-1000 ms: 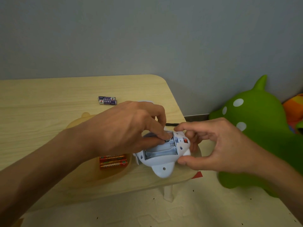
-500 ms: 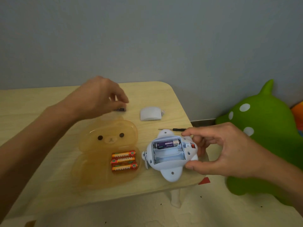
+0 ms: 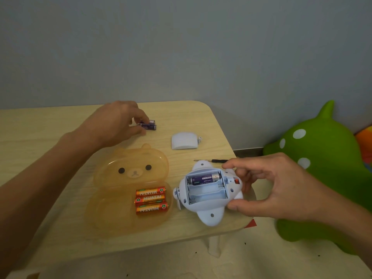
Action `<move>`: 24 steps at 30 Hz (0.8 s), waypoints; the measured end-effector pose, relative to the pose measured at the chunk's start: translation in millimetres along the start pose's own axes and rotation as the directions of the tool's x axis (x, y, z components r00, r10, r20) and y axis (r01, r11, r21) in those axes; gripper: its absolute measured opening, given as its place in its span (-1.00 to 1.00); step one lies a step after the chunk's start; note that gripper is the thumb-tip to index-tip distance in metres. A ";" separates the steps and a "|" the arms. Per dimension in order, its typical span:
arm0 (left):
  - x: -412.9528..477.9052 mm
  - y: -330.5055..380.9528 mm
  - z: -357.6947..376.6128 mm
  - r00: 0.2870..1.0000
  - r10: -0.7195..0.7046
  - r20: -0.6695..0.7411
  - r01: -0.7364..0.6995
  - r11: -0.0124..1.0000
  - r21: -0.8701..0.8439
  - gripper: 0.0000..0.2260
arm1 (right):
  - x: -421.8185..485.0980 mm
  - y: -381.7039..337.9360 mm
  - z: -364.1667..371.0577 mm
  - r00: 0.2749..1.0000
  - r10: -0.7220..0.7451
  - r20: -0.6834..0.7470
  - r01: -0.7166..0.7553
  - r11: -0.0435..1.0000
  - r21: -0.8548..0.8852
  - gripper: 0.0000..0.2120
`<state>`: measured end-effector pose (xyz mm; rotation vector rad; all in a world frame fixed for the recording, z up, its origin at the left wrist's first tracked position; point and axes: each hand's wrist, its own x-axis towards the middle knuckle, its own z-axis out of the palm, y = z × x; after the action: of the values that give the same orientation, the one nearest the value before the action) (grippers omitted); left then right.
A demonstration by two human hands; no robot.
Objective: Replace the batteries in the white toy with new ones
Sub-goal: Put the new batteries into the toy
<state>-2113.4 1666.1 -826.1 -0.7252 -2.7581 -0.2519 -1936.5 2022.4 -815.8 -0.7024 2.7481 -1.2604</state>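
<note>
Grey wall [image 3: 181, 47] backing a pale wooden desk [image 3: 40, 125], one rounded corner showing; a green figure [image 3: 322, 168] is sitting on the floor to the right. Item: toy [image 3: 209, 214], white, lying belly-up at the desk's near right edge, compartment facing up. The right hand [image 3: 277, 184] is gripping its right side between thumb and curled fingers. Item: purple battery [image 3: 204, 178], occupying the far slot, long axis running left to right; the two nearer slots are showing bare. Item: purple pair [image 3: 147, 125], lying at the far side of the desk, the left hand [image 3: 114, 123] pinching at their left ends. Item: three orange batteries [image 3: 151, 200], lying in a bear-shaped tray [image 3: 120, 218] just left of the toy, axes running roughly parallel to the slots. Cover [image 3: 184, 140] and screwdriver [image 3: 211, 160] are lying beyond the toy. The slotted battery is sitting well to the right of and nearer than the left hand, the only hand likely to come free; the right is merely bracing.
</note>
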 end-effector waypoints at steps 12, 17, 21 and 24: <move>27.3 -3.2 19.8 0.996 -0.017 0.085 0.021 0.999 -0.040 -0.70 | -1.9 4.9 0.0 1.000 0.005 -0.007 -0.005 1.000 0.003 -0.42; 28.9 -5.5 20.2 0.999 -0.021 0.049 0.023 0.998 -0.055 -0.80 | -1.5 3.4 0.3 1.000 -0.008 0.005 0.008 1.000 0.001 -0.42; 27.6 -7.2 20.6 0.999 -0.014 0.052 0.016 1.000 -0.025 -0.83 | -1.5 2.2 -0.1 1.000 -0.012 -0.002 0.012 1.000 0.000 -0.47; 22.6 0.9 8.9 0.999 -0.016 0.046 0.019 0.997 -0.072 -0.84 | -1.6 3.1 -0.7 1.000 -0.003 -0.002 0.003 1.000 0.005 -0.47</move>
<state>-2133.9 1679.2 -827.5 -0.7332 -2.8122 -0.3444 -1936.5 2025.4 -817.7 -0.7057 2.7450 -1.2691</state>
